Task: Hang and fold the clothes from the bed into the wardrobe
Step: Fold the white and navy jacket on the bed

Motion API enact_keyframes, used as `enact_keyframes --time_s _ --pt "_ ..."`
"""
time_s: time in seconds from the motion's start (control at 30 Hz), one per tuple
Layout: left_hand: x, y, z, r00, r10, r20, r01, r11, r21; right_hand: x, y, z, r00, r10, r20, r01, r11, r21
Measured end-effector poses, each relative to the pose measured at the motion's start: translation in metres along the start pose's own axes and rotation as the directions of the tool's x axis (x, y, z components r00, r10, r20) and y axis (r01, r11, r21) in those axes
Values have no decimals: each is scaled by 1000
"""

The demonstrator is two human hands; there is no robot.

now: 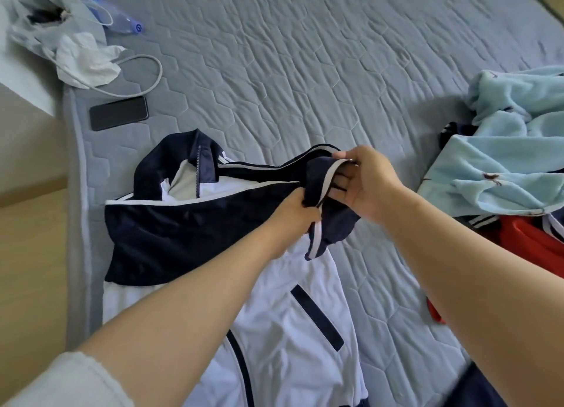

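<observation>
A navy-and-white jacket (183,229) lies spread on the grey quilted bed (305,70), at the centre and running down toward 6 o'clock. Its navy sleeve (317,177) is lifted off the fabric — the left hand (293,220) grips it from below, and the right hand (369,183) pinches the white-edged cuff. At 3 o'clock sits a heap of light-blue clothes (503,168); at 10 o'clock, a dark phone (119,113).

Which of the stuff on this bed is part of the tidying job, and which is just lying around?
Job: navy-and-white jacket, gripped by left hand and right hand; light blue clothes.
Lying about: phone, cable, plastic bag, tissue, water bottle.
</observation>
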State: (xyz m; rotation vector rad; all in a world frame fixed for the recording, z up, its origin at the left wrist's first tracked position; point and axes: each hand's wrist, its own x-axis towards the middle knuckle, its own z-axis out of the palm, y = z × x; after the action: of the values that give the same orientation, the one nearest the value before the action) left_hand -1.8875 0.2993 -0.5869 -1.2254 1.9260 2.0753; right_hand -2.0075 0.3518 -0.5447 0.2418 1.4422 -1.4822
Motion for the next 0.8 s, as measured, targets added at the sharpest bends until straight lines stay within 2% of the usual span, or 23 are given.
enact_keyframes --time_s 0.07,0.13,0.2,0.3,0.33,0.43,0.5,0.57,0.7,0.8 --pt "-1 -6 -24 986 -104 -132 84 986 -147 4 8 10 996 -88 -31 81 982 -171" --pt "-6 -13 -57 976 -124 -180 94 982 -166 9 17 17 973 -227 -47 189 896 -403" --pt "-16 -21 -96 972 -75 -223 71 997 -26 14 30 25 942 -334 14 272 741 -614" --pt "-31 -38 -146 969 -78 -235 123 975 183 20 55 47 908 -399 131 346 536 -770" --pt "-36 -44 -158 970 -82 -231 136 963 231 22 64 56 905 -398 150 353 506 -787" --pt "-47 -66 -186 977 -119 -180 172 933 316 26 93 80 926 -342 162 334 536 -775" --pt "-49 -81 -205 969 -158 -193 227 875 427 29 111 85 931 -323 168 315 481 -818" --pt "-50 -92 -225 945 -179 -274 301 802 515 32 126 84 945 -291 151 271 434 -859" --pt "-51 -115 -272 864 -203 -461 483 592 645 39 151 76 990 -109 88 122 368 -922" --pt "-52 -141 -287 802 -183 -569 557 576 599 45 161 72 995 -64 82 97 276 -956"
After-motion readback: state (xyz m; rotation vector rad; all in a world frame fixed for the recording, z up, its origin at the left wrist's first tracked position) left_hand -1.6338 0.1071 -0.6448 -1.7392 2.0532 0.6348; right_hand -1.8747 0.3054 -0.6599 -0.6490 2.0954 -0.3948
